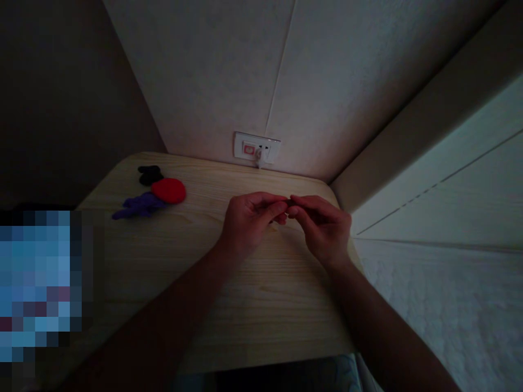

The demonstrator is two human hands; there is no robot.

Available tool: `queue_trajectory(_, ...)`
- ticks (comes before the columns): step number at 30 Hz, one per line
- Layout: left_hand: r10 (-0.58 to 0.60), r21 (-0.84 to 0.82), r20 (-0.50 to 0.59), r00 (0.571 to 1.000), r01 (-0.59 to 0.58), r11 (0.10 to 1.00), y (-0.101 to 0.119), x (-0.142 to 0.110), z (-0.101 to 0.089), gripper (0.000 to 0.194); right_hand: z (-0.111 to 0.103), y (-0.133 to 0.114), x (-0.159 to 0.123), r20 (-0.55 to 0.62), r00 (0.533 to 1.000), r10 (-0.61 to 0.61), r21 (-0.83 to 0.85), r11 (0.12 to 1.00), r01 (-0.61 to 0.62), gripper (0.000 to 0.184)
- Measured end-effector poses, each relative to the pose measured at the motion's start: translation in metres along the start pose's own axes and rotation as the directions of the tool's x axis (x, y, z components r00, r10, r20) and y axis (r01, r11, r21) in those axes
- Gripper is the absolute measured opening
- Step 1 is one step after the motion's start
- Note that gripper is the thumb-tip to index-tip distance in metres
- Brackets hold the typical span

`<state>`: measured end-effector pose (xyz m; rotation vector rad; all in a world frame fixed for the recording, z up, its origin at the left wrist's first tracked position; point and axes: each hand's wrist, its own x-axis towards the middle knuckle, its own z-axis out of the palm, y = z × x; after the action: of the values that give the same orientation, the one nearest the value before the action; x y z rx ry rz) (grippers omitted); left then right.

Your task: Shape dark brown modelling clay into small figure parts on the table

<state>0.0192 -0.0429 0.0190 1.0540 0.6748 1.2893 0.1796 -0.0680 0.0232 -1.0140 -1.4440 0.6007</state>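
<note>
Both my hands meet over the middle of a light wooden table [253, 305]. My left hand [249, 220] and my right hand [322, 226] are closed in pinches, fingertips together, on a small dark thing [288, 203] that I cannot make out in the dim light. At the far left of the table lie a flat red piece [169, 190], a purple piece [139, 206] and a black piece [149, 173], touching one another and well away from my hands.
A white wall socket [256, 146] with a plug and cable sits on the wall behind the table. A white surface [441, 283] runs along the right. A pixelated blue patch covers the lower left.
</note>
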Motion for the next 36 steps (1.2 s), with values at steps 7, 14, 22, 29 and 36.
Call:
queue_trajectory(7, -0.008, -0.028, 0.093, 0.996, 0.010, 1.000, 0.002, -0.002, 0.004, 0.023, 0.007, 0.001, 0.002, 0.041, 0.984, 0.175, 0.189, 0.965, -0.180, 0.028)
queue_trajectory(14, -0.018, -0.059, 0.045, 0.999, 0.021, 0.998, -0.008, 0.000, 0.001, 0.023, 0.008, 0.003, 0.001, -0.087, 0.984, 0.156, 0.207, 0.969, -0.135, 0.023)
queue_trajectory(22, 0.013, -0.020, -0.041, 0.999, -0.014, 1.000, -0.001, 0.001, 0.001, 0.029, 0.007, -0.005, -0.002, 0.005, 0.985, 0.173, 0.169, 0.971, -0.171, 0.031)
queue_trajectory(29, -0.064, -0.097, -0.020, 0.998, 0.061, 0.993, -0.002, 0.003, -0.002, 0.042, 0.006, 0.002, 0.000, 0.217, 0.934, 0.283, 0.380, 0.857, -0.348, 0.026)
queue_trajectory(36, -0.051, -0.064, 0.025, 0.998, 0.052, 0.997, -0.002, 0.003, -0.001, 0.036, 0.006, 0.008, 0.001, 0.144, 0.951, 0.274, 0.366, 0.878, -0.308, 0.018)
